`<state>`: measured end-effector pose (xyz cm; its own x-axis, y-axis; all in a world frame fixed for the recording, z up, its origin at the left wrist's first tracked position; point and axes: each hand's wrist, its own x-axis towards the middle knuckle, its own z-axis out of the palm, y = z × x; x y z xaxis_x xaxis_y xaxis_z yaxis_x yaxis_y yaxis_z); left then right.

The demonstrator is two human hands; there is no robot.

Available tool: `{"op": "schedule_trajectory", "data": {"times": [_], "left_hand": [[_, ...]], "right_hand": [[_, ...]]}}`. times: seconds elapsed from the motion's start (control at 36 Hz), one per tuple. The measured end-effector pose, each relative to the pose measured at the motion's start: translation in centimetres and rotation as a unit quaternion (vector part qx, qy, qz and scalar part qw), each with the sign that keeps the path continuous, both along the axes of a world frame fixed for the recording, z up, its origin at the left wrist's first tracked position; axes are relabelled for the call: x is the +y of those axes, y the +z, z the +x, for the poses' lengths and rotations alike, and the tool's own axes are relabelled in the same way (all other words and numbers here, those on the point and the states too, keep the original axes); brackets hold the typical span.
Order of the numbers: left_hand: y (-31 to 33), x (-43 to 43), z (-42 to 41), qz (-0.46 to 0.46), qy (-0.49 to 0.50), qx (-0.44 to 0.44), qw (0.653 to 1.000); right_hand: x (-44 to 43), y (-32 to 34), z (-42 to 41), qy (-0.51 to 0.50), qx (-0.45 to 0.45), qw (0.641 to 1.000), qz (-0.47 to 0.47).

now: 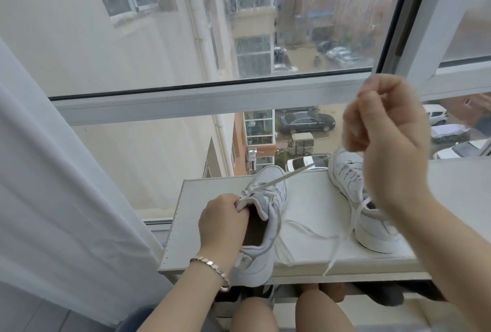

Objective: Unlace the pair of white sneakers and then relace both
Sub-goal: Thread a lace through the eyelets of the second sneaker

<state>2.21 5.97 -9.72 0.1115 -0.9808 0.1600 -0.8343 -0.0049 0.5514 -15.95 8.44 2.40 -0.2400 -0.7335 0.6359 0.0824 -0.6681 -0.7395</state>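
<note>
On the white board (313, 198) under the window, the nearer sneaker (265, 238) lies with its long axis running away from you, heel toward your lap and overhanging the front edge, toe toward the glass. Your left hand (225, 221) has its fingers curled round the tongue at the shoe's opening, pinning the shoe down. Your right hand (385, 129) is raised well above and to the right, fingers curled in. It is blurred, but it looks to pinch the end of the lace (289, 173), which runs taut in a straight slant from the top eyelets, just beyond your left knuckles, up to that hand. That slant is what matters: the lace leaves the shoe up and to the right, across its axis, so I judge the next pull should follow that line while your left hand braces against it. The second sneaker (372, 225) stands to the right on the same board, beneath your right forearm, its own lace loose.
</note>
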Motion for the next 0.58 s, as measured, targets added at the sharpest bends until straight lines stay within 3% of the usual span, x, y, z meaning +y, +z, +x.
{"op": "schedule_trajectory", "data": {"times": [0.06, 0.08, 0.14, 0.19, 0.22, 0.33, 0.47, 0.58], "left_hand": [[0.0, 0.2, -0.2, 0.01, -0.015, -0.001, 1.0], [0.0, 0.3, -0.3, 0.014, -0.02, 0.004, 1.0], [0.1, 0.5, -0.5, 0.018, -0.022, 0.024, 0.999], [0.0, 0.8, -0.6, 0.022, -0.026, 0.038, 0.999], [0.0, 1.1, -0.7, 0.023, -0.032, 0.041, 0.998], [-0.4, 2.2, -1.0, 0.02, -0.053, 0.051, 0.997], [-0.7, 2.6, -0.9, 0.003, -0.057, 0.044, 0.997], [-0.9, 2.6, -1.1, -0.004, -0.06, 0.017, 0.998]], "right_hand": [[-0.8, -0.4, -1.7, -0.083, 0.114, 0.988, 0.056], [-1.3, -1.2, -2.2, -0.127, 0.219, 0.962, 0.106], [-2.2, -3.1, -2.6, -0.144, 0.427, 0.866, 0.218], [-2.7, -5.1, -2.2, -0.088, 0.546, 0.786, 0.276], [-2.9, -6.1, -1.7, -0.055, 0.572, 0.767, 0.285], [-3.5, -8.7, 1.1, 0.052, 0.555, 0.78, 0.285], [-5.0, -8.9, 3.2, 0.113, 0.564, 0.757, 0.31], [-5.9, -8.3, 3.2, 0.132, 0.608, 0.699, 0.353]]}}
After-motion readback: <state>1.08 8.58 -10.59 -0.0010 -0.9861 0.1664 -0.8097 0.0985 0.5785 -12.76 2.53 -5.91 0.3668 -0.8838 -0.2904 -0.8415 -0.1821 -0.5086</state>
